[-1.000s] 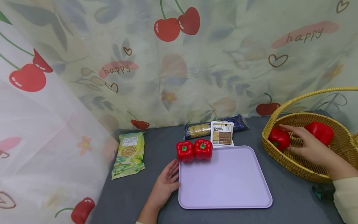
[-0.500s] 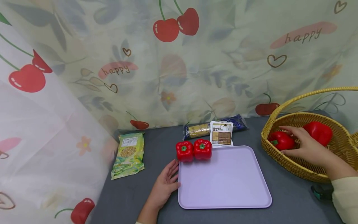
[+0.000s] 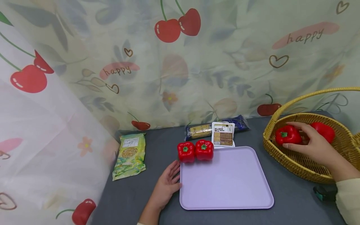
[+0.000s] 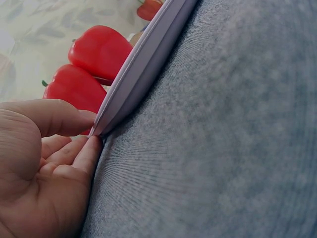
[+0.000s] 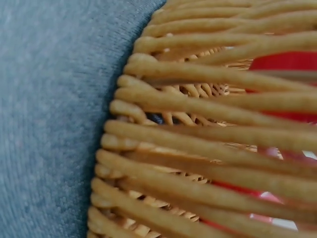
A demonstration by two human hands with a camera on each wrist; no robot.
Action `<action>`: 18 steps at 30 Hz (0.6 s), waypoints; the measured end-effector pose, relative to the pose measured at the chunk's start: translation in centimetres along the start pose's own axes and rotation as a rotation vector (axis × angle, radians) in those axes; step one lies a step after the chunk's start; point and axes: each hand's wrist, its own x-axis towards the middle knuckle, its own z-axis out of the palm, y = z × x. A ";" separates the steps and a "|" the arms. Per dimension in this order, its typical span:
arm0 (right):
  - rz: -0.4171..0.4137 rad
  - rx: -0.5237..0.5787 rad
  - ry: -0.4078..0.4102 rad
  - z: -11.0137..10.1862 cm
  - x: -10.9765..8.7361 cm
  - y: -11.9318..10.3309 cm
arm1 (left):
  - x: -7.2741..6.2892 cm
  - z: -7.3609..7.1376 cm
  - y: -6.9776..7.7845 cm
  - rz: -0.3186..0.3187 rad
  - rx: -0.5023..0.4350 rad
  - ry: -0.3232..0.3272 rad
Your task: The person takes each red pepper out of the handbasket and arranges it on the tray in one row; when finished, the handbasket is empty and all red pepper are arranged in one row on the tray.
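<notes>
Head view. The right hand (image 3: 312, 144), at the right of the frame, is inside the basket (image 3: 295, 162). Its fingers curl round a red pepper (image 3: 287, 135), thumb below and fingers over the top; the pepper sits just above the basket's near-left rim. A second pepper (image 3: 324, 131) lies behind the hand, deeper in the basket. The left hand (image 3: 166, 184), at lower centre, rests flat on the grey table (image 3: 132, 197) with fingers straight and slightly spread, their tips against the left edge of the lilac tray (image 3: 225, 181). It holds nothing. Two peppers (image 3: 195, 151) stand side by side, touching, at the tray's upper left corner. Behind the tray lie a white-labelled pack (image 3: 223, 134) and a dark packet (image 3: 202, 130). A green bag (image 3: 129, 155) lies well to the left of the tray.

Left wrist view. The thumb (image 4: 54, 116) and fingers (image 4: 81, 153) meet the tray edge (image 4: 143, 69), thumb on top, fingers beneath at the table surface. Contact is light; the fingers are nearly straight. The two peppers (image 4: 84, 69) show in the upper left, beyond the edge.

Right wrist view. The basket weave (image 5: 198, 148) fills the frame, with table cloth (image 5: 49, 99) on the left. Red pepper (image 5: 287, 62) shows through the gaps. The fingers are out of shot here.
</notes>
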 end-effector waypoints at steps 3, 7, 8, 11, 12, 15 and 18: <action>0.019 0.023 0.027 0.1 0.0 -0.6 | 0.0 0.0 0.0 0.006 0.000 0.001; 0.022 0.032 0.077 0.2 -0.1 -1.5 | 0.0 0.0 0.0 0.007 0.000 0.005; 0.022 0.034 0.085 0.2 -0.2 -1.7 | 0.0 0.1 0.0 0.005 -0.001 0.006; 0.025 0.050 0.105 0.2 -0.4 -2.4 | -0.1 0.1 0.1 0.001 -0.002 0.009; 0.023 0.059 0.107 0.3 -0.5 -2.7 | -0.1 0.1 0.2 0.001 -0.002 0.010; 0.018 0.078 0.109 0.4 -0.8 -3.3 | -0.1 0.2 0.2 -0.002 0.001 0.013; 0.007 0.089 0.115 0.4 -1.1 -3.9 | -0.1 0.2 0.3 -0.004 0.006 0.012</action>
